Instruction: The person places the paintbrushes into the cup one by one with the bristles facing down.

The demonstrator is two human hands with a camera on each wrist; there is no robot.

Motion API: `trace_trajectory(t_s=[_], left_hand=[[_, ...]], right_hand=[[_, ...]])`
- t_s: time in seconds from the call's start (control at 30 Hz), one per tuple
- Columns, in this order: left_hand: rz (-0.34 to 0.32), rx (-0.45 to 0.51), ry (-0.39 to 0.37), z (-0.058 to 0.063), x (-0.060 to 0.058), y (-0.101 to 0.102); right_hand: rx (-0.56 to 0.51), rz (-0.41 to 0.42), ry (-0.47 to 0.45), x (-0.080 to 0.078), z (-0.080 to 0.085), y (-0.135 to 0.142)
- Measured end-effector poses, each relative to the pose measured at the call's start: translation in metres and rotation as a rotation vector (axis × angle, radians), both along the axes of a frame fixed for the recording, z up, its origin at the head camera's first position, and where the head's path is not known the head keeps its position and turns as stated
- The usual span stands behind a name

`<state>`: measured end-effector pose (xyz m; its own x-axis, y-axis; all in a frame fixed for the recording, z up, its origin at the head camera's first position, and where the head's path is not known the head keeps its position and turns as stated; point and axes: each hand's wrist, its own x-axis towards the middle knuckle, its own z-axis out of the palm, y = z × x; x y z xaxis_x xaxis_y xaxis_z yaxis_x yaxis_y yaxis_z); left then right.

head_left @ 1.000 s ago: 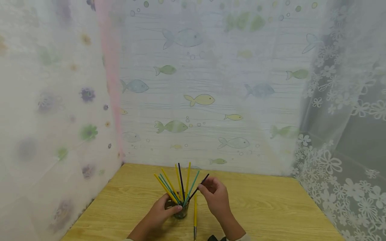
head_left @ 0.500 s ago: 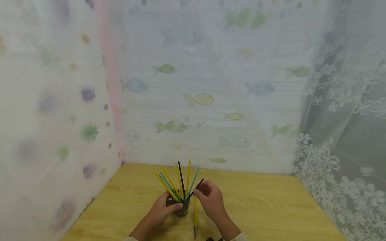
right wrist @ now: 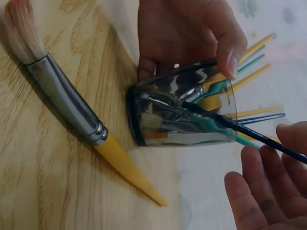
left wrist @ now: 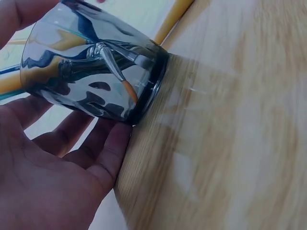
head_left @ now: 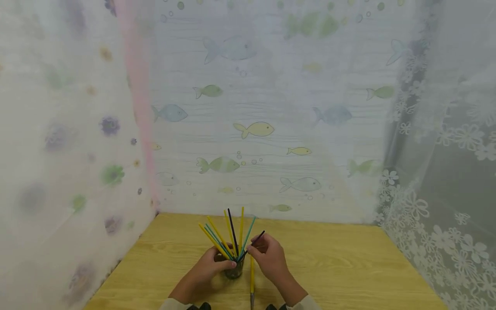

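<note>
My left hand (head_left: 207, 267) holds a clear, grey-tinted glass (head_left: 234, 274), its thumb at the rim and its fingers around the far side. In the left wrist view the glass (left wrist: 96, 62) stands on the table with brush heads showing through its wall. Several paintbrushes with yellow, teal and dark blue handles fan out of the top. My right hand (head_left: 271, 258) pinches the handle of a dark blue paintbrush (right wrist: 254, 136), whose lower end is inside the glass. A thicker yellow paintbrush (right wrist: 129, 165) with a pale bristle head lies on the table beside the glass.
The wood-grain table (head_left: 341, 267) reaches back to a white curtain (head_left: 325, 142) printed with fish. A flower-patterned sheet (head_left: 77, 172) hangs at the left, and sheer floral lace (head_left: 438, 241) at the right. Dark objects (head_left: 199, 306) show at the bottom edge.
My right hand has moved a little left and down, bringing the dark blue paintbrush lower into the glass. My left hand has kept its hold on the glass.
</note>
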<state>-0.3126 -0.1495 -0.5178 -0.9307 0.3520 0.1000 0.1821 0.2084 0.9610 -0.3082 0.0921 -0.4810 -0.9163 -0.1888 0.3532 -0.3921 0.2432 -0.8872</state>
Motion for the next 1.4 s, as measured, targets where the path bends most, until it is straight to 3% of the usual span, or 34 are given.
trace_trajectory(t_s=[0.2, 0.53, 0.77, 0.9, 1.17, 1.4], left_hand=[[0.037, -0.022, 0.012, -0.004, 0.001, -0.001], [0.097, 0.027, 0.018, -0.008, 0.002, -0.004], [0.077, 0.060, -0.004, -0.012, -0.001, -0.005], [0.069, 0.089, -0.015, -0.013, -0.003, -0.005], [0.068, 0.092, -0.028, -0.011, -0.002, -0.006], [0.086, 0.076, -0.021, -0.011, -0.002, -0.006]], right_hand=[[0.043, 0.002, -0.073, 0.000, -0.008, 0.004], [0.071, 0.036, -0.192, -0.004, -0.018, 0.009], [0.299, -0.012, -0.255, -0.011, -0.021, 0.016], [0.338, 0.003, -0.286, -0.012, -0.019, 0.016], [0.471, -0.007, -0.154, -0.016, -0.024, 0.001], [0.532, -0.049, -0.130, -0.014, -0.023, -0.007]])
